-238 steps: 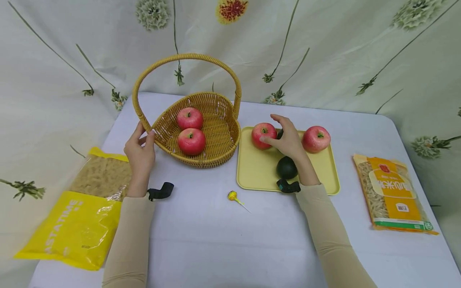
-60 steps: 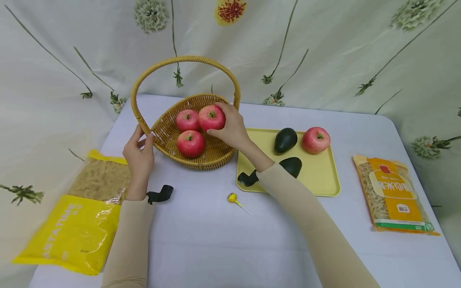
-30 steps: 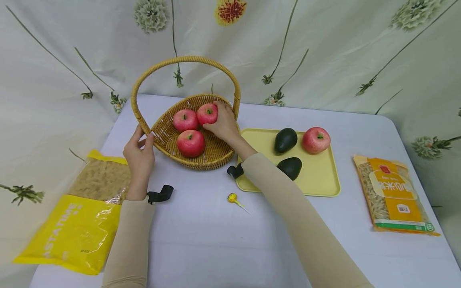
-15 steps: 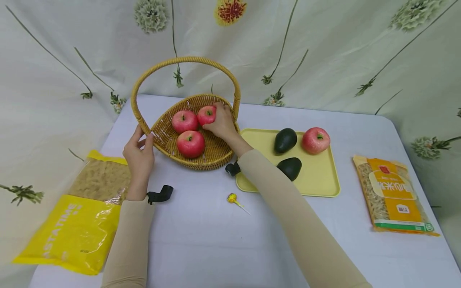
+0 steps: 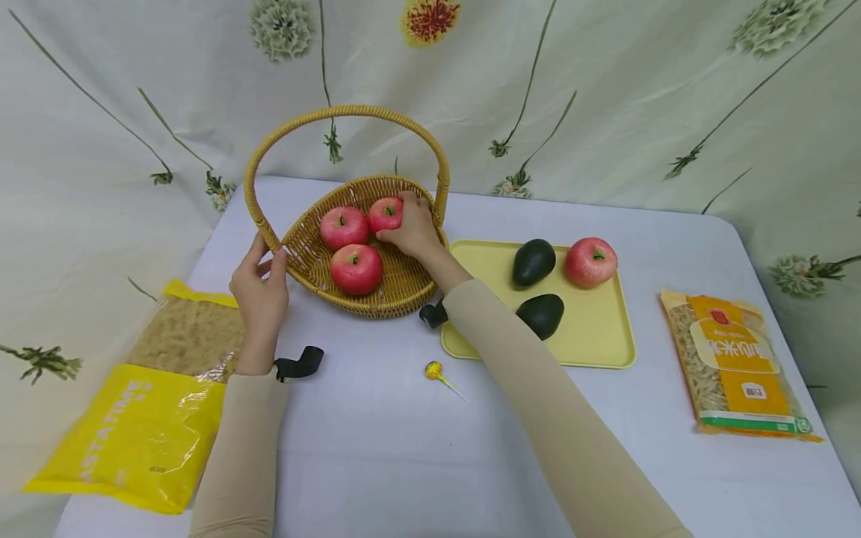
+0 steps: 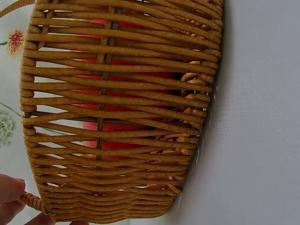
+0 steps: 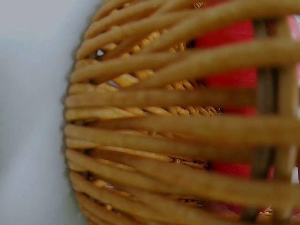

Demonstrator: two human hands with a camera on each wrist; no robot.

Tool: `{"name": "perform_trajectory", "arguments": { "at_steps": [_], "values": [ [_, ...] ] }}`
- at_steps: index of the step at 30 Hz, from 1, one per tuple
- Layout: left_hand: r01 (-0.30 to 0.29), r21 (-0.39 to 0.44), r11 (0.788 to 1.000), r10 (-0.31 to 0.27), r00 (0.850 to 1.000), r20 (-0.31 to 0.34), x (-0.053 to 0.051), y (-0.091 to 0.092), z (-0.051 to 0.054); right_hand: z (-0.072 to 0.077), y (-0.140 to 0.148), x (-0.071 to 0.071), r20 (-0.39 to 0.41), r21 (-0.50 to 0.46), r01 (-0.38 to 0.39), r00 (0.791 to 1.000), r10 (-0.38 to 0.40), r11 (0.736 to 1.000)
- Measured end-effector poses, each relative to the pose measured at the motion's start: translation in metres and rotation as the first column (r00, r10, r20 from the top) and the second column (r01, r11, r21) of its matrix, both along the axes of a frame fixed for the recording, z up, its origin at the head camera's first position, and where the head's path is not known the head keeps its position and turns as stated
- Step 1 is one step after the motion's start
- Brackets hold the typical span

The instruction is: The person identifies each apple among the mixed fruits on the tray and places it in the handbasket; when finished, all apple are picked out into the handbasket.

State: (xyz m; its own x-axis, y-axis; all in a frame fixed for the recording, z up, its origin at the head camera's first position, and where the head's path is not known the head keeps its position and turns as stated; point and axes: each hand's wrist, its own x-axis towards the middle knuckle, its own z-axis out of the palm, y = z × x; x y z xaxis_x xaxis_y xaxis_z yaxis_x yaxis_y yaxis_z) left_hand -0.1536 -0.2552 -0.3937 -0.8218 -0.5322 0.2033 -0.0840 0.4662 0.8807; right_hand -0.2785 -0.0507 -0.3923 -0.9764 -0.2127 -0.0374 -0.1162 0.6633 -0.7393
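Note:
A wicker basket (image 5: 412,295) with a tall arched handle (image 5: 346,110) stands at the back left of the table. Where the handle meets the left rim, my left hand (image 5: 261,295) pinches it; fingertips (image 6: 10,191) show there in the left wrist view. Inside lie two red apples, one at the back left (image 5: 344,228) and one in front (image 5: 356,270). My right hand (image 5: 413,228) reaches over the right rim and grips a third apple (image 5: 386,214), low in the basket beside the other two. Through the weave, the right wrist view shows red apple skin (image 7: 229,75).
Right of the basket, a yellow tray (image 5: 592,347) holds two dark avocados (image 5: 534,262) and a red apple (image 5: 590,262). A lollipop (image 5: 434,370) lies in front. Pasta bags flank the table: yellow (image 5: 155,418) at left, orange (image 5: 736,366) at right.
Over the earlier frames, my right hand takes an apple from the tray's left side and lowers it leftward into the basket. It has barely moved in the last half second. My left hand stays put.

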Motion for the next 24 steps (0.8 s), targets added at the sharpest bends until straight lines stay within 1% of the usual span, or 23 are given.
{"name": "perform_trajectory", "arguments": {
  "at_steps": [6, 8, 13, 18, 24],
  "values": [
    [0.007, 0.01, 1.0, -0.007, 1.0, 0.015, -0.001, 0.001, 0.001, 0.003, 0.002, 0.002, 0.009, -0.007, -0.002, 1.0, 0.002, 1.0],
    [0.006, 0.008, 1.0, -0.006, 1.0, 0.017, -0.001, 0.001, 0.0, 0.004, 0.003, 0.003, 0.01, -0.023, -0.004, 1.0, 0.004, 1.0],
    [-0.001, -0.007, 1.0, 0.001, 1.0, 0.005, -0.001, 0.001, 0.0, 0.009, 0.007, 0.008, -0.024, -0.061, -0.02, 1.0, 0.018, 0.998],
    [-0.009, -0.007, 1.0, 0.009, 1.0, 0.0, 0.0, 0.0, -0.001, 0.013, 0.015, 0.02, -0.077, -0.09, -0.062, 0.995, 0.055, 0.994],
    [-0.002, -0.01, 1.0, 0.002, 1.0, -0.013, 0.0, 0.0, -0.002, 0.018, 0.029, 0.042, -0.156, -0.159, -0.12, 0.983, 0.095, 0.98]
  ]
}}
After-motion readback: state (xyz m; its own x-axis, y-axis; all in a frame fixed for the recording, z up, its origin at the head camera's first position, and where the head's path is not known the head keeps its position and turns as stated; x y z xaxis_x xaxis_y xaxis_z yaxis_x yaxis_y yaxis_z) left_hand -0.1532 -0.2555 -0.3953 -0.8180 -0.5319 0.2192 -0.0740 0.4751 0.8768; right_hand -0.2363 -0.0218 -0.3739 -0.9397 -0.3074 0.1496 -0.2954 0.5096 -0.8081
